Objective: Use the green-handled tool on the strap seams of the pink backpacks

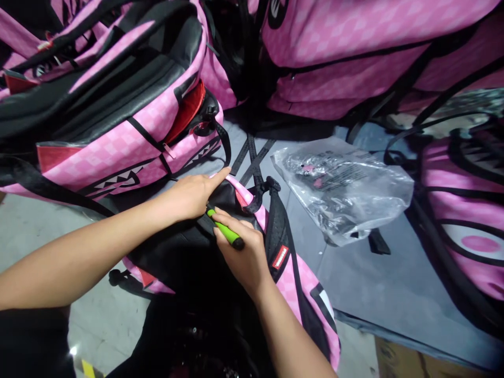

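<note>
In the head view a pink checkered and black backpack (303,294) lies at the table edge in front of me, its black inner side partly in shadow. My left hand (192,194) grips the top of this backpack, one finger stretched along its pink edge; the other fingers are mostly hidden. Close beside it, my right hand (244,247) is closed around a green pen-like tool (225,230) with black ends. The tool's far tip reaches the black fabric under my left hand. A pink top loop (241,190) and a black padded strap (277,236) with a red label are near my right hand.
A large pink and black bag (114,142) with a shark-mouth print stands at left. More pink bags (334,63) fill the back, and another bag (472,220) is at right. A clear plastic bag (350,184) lies on the grey table (366,289). Black straps cross the surface.
</note>
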Motion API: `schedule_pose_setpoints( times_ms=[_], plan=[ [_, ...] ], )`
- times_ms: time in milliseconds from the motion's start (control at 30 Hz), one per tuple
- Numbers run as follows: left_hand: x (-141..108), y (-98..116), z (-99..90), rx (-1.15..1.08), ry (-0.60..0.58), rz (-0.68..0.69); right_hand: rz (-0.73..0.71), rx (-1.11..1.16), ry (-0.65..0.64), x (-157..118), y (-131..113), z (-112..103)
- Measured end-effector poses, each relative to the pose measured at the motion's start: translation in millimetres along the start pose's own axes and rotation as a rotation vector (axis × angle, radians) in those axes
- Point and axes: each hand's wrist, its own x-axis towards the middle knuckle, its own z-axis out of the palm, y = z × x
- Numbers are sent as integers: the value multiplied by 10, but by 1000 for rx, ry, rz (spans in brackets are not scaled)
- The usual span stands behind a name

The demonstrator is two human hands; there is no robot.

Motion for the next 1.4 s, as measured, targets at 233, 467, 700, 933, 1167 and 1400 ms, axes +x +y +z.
schedule_pose_setpoints(
  times_ms=[233,467,700,933,1167,1400],
  plan=[
    [5,4,5,0,-2,-1,74,101,-136,36,-7,-97],
    [11,-3,21,9,26,15,92,64,-89,43,-41,-66],
    [8,-6,1,-8,3,7,118,-146,34,12,-82,-15],
    [13,-22,-4,15,-10,8,57,-190,147,-56,-84,82],
    [28,-5,-40,39,-39,-17,61,-179,85,-19,-133,38],
    [33,-4,-52,46,-50,-8,47,-119,41,-20,-118,-1]
  ],
)
